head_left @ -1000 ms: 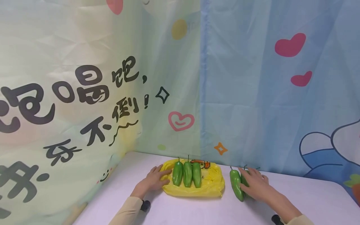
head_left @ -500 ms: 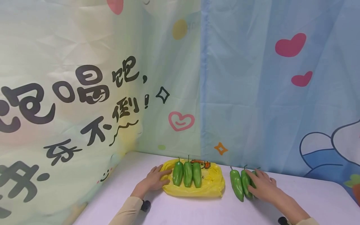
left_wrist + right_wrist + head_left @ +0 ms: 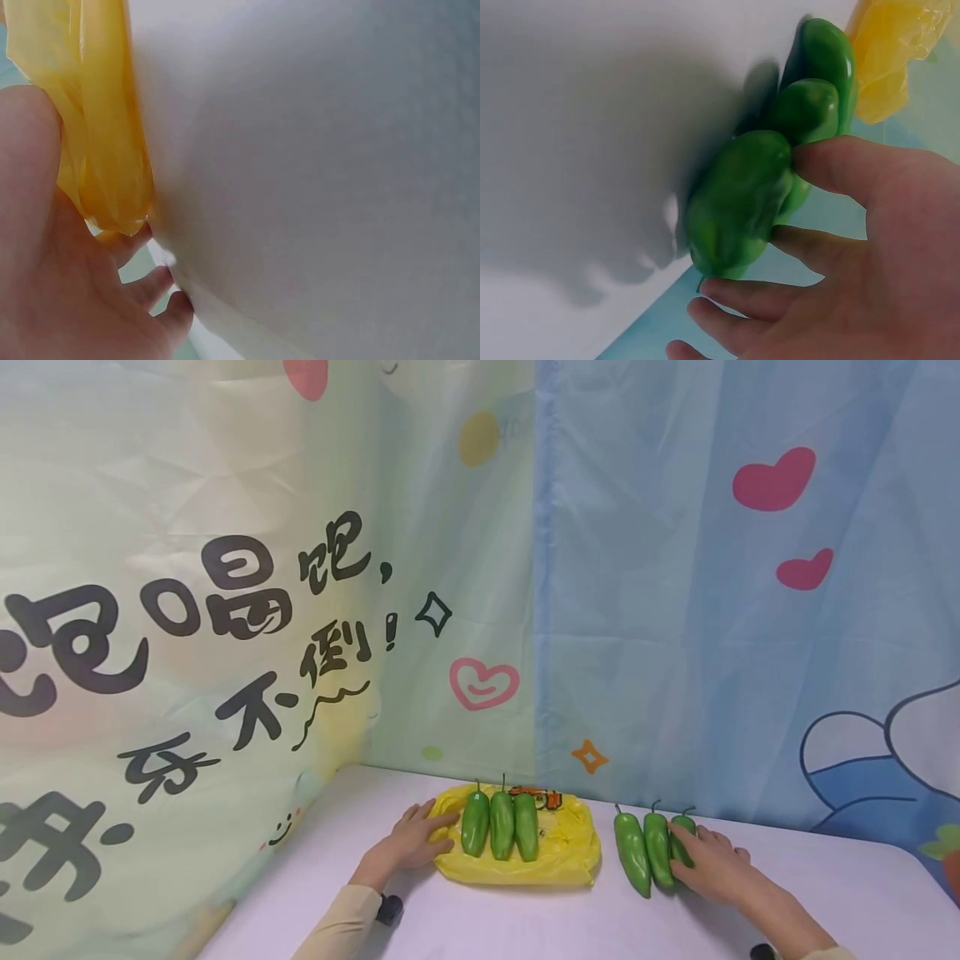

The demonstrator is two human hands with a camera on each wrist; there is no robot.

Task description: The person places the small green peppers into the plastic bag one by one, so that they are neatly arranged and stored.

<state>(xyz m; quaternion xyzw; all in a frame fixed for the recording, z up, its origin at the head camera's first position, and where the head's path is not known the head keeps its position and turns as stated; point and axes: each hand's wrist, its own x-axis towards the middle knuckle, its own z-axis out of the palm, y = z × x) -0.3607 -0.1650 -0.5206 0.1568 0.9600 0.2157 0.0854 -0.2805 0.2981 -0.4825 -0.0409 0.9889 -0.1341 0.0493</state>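
Note:
In the head view, three green chili peppers lie side by side on a yellow plastic bag. My left hand rests at the bag's left edge with fingers spread, thumb over the plastic. The left wrist view shows the bag's folded edge between thumb and fingers. Right of the bag, three more green peppers lie in a row on the table, stems away from me. My right hand is at the rightmost pepper; in the right wrist view its thumb and index fingertips are right at that pepper, fingers loosely extended.
The white table ends at a blue curtain behind the peppers. A pale printed curtain with dark characters runs along the left side. An orange-and-black print shows at the bag's far edge.
My right hand has moved rightward, from over the middle pepper to the right side of the rightmost one, uncovering the row. The left hand, bag and its peppers stay put.

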